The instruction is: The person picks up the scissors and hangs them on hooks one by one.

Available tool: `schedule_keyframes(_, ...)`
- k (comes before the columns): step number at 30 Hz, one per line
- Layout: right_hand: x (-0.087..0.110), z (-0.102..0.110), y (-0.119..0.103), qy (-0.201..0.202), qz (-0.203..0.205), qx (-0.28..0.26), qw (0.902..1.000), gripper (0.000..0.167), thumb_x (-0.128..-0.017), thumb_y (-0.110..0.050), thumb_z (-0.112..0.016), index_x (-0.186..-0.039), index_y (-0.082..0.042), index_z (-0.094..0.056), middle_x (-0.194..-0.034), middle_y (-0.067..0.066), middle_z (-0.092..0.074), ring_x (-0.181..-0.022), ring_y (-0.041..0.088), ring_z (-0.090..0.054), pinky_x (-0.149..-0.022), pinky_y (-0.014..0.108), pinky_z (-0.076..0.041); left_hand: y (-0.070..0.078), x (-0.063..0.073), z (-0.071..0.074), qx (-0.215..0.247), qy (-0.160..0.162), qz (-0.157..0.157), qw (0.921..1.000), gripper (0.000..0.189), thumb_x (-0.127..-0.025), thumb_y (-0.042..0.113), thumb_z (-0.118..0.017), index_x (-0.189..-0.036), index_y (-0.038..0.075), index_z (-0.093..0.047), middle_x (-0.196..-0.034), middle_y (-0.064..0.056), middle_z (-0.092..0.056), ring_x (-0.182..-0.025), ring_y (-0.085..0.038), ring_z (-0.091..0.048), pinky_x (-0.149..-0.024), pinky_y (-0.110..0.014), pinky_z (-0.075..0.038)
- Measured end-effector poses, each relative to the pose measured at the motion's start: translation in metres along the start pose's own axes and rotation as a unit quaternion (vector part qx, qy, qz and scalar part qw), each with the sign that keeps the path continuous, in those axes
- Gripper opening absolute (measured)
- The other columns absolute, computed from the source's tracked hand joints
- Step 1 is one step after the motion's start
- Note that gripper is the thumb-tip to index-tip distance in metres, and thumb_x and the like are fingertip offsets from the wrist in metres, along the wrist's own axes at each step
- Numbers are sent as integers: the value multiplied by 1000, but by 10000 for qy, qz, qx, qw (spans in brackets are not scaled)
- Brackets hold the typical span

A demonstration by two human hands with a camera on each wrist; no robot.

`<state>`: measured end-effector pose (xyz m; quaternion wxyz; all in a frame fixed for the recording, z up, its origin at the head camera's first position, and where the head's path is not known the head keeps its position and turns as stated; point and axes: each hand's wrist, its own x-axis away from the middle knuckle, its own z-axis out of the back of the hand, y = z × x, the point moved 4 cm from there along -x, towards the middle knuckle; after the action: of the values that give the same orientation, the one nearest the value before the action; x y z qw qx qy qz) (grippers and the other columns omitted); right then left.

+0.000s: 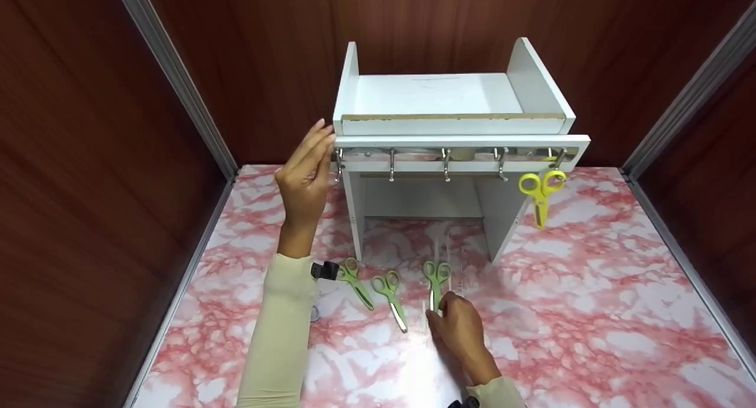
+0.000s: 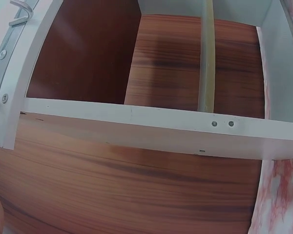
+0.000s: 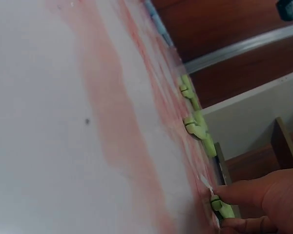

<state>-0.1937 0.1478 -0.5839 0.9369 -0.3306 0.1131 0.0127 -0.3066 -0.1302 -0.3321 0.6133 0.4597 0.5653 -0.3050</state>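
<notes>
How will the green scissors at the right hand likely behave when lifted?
The green scissors will probably stay stiff, given their straight blades. They look light, being slim and small beside the white shelf. Lying flat, they seem unlikely to roll.

the left hand (image 1: 304,180) is raised and outstretched while the right hand (image 1: 459,326) pinches lower down.

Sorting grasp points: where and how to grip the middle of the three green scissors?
Probably pinch the blades, coming down from above on the near side. The middle green scissors lie flat, blades pointing nearward and finger loops toward the white shelf, so that should leave both loops free.
</notes>
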Motion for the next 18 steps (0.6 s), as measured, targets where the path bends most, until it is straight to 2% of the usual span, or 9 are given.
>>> schedule_keyframes(9,1,2,1,15,75,-19,10000,32,-76,-8,-84,-66,-11,-54,-61,-1,-52,-55,16,-49,-50,35,-43,0,2,-1,42,-2,41,10000,19,-87,-11,-73,-104,-4,-78,-114,-17,-74,-116,-34,-67,-97,-39,-57)
schedule_keyframes(18,-1,4,4,-69,43,-107,9999,25,-74,-1,-74,-67,-12,-53,-61,-1,-53,-56,17,-49,-51,36,-43,0,1,0,17,25,-3,10000,19,-87,-11,-73,-103,-3,-78,-113,-17,-74,-115,-33,-68,-96,-38,-57)
